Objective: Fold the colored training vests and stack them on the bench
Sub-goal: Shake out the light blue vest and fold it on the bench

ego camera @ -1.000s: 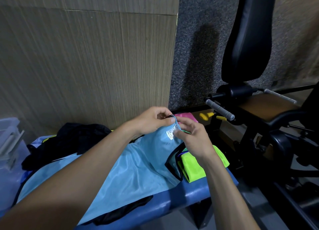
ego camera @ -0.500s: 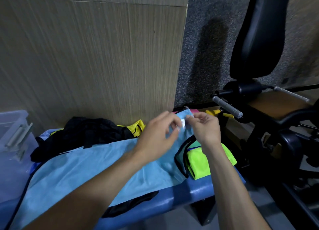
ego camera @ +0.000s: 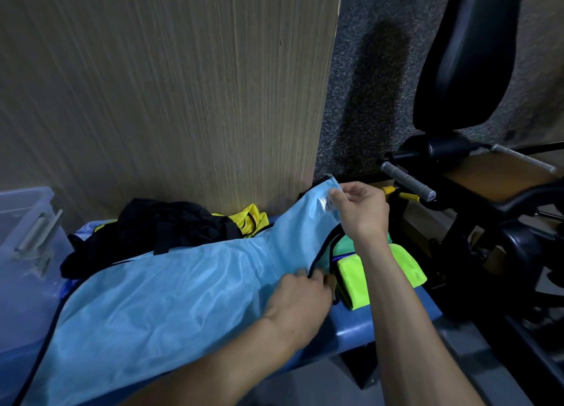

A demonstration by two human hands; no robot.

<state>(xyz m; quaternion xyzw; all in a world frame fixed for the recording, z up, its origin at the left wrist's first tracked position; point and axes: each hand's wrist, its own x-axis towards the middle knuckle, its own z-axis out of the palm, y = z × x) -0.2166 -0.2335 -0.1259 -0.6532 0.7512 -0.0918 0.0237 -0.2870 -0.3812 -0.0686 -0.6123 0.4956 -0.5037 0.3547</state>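
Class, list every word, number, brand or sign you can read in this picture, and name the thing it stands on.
None can be read.
Small white sewn-in tag on the light blue training vest, pinched by the right hand: it carries print, but too small and blurred to read.
End cap of the grey ribbed machine handle: a faint mark, unreadable.
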